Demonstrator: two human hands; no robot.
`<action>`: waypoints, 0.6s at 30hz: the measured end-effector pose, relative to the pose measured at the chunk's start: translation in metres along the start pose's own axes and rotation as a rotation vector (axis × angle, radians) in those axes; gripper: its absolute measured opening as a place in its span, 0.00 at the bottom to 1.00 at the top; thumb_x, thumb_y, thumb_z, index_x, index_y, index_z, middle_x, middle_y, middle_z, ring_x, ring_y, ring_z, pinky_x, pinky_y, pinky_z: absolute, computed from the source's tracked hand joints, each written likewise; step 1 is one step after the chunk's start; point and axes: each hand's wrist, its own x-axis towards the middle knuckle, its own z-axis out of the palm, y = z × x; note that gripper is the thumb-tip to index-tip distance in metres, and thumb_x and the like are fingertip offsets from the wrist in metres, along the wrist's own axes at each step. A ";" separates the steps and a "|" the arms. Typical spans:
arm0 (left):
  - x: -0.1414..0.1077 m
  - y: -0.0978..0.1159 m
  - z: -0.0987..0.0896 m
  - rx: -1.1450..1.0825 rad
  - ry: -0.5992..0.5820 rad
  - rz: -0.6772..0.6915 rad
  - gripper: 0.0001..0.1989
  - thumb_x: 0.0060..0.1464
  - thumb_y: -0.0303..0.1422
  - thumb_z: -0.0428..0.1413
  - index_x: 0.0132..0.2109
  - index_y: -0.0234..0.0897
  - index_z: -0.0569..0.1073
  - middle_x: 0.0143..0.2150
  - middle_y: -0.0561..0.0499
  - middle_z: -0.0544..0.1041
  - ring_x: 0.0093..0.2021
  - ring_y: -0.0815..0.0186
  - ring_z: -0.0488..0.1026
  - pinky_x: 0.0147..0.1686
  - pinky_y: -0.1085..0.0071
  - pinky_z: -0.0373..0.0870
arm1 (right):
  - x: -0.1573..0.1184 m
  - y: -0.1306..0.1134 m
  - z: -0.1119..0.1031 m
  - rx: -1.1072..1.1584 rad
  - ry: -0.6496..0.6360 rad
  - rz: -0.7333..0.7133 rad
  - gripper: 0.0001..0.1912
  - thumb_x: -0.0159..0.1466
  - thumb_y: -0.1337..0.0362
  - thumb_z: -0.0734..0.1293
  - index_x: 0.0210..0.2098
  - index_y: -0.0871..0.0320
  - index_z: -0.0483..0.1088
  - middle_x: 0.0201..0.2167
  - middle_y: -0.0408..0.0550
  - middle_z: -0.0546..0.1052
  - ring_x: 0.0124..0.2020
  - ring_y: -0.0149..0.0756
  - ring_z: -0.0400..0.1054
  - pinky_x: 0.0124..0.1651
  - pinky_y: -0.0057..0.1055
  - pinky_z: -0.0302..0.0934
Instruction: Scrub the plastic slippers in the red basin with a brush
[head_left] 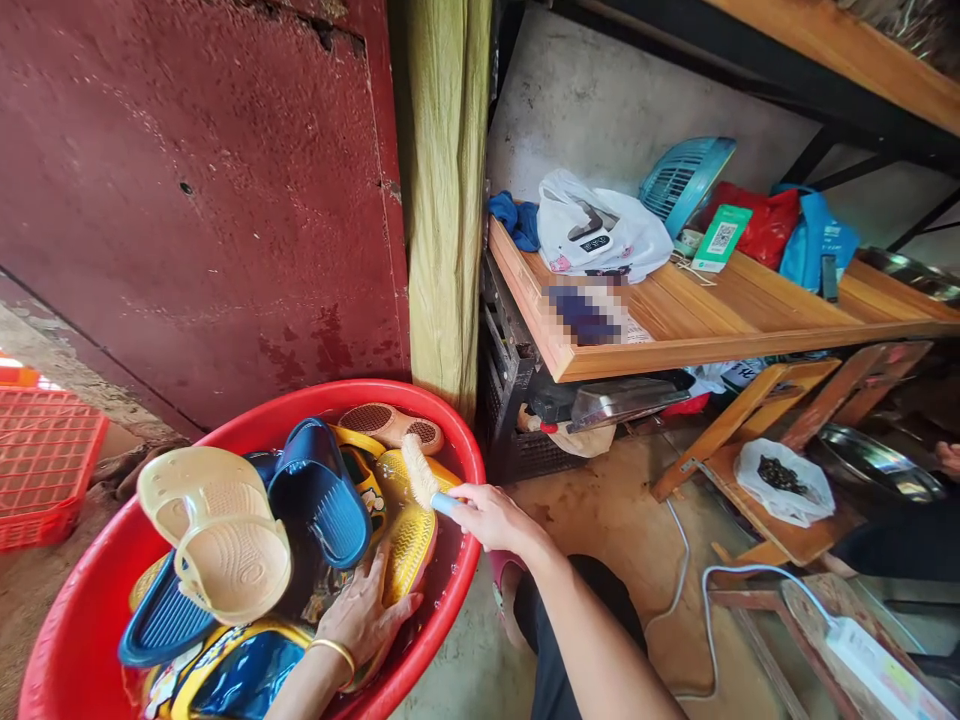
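Observation:
My right hand [491, 517] grips the blue handle of a scrubbing brush [420, 472]. The brush's cream bristles rest on the upper part of a yellow slipper [411, 535], sole side showing. My left hand [364, 610], a gold bangle at its wrist, holds the lower part of that slipper, thumb on one side and fingers on the other. Both hands are over a red basin [56, 665] of water. Around them in the basin lie a navy slipper [341, 520], beige clogs [232, 565], a blue ribbed sole [169, 625] and a tan-soled shoe [394, 425].
A red plastic crate [49, 460] stands left of the basin, a maroon door [202, 200] behind it. To the right are a wooden table [697, 300] with bags, a wooden chair [802, 515] and a power strip [877, 665]. Another person's hand [951, 458] shows at the right edge.

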 end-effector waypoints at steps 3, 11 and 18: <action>-0.001 0.001 -0.001 0.003 0.009 0.014 0.48 0.51 0.53 0.49 0.71 0.26 0.54 0.70 0.29 0.61 0.70 0.43 0.58 0.66 0.50 0.56 | 0.000 0.000 0.002 -0.034 0.004 -0.024 0.16 0.68 0.58 0.61 0.49 0.52 0.76 0.23 0.37 0.72 0.23 0.28 0.63 0.26 0.23 0.52; -0.010 0.009 -0.018 -0.134 0.058 0.056 0.45 0.50 0.52 0.53 0.70 0.31 0.58 0.69 0.33 0.64 0.67 0.45 0.64 0.65 0.53 0.58 | -0.002 -0.004 0.001 -0.106 0.005 -0.030 0.16 0.67 0.58 0.62 0.50 0.51 0.76 0.27 0.39 0.76 0.26 0.30 0.65 0.29 0.23 0.53; -0.021 0.019 -0.045 -0.611 0.009 0.076 0.45 0.46 0.52 0.59 0.68 0.36 0.63 0.65 0.40 0.72 0.66 0.45 0.65 0.65 0.53 0.61 | -0.002 -0.001 -0.001 -0.129 0.044 -0.024 0.16 0.69 0.60 0.60 0.50 0.52 0.75 0.30 0.40 0.78 0.31 0.31 0.69 0.31 0.23 0.55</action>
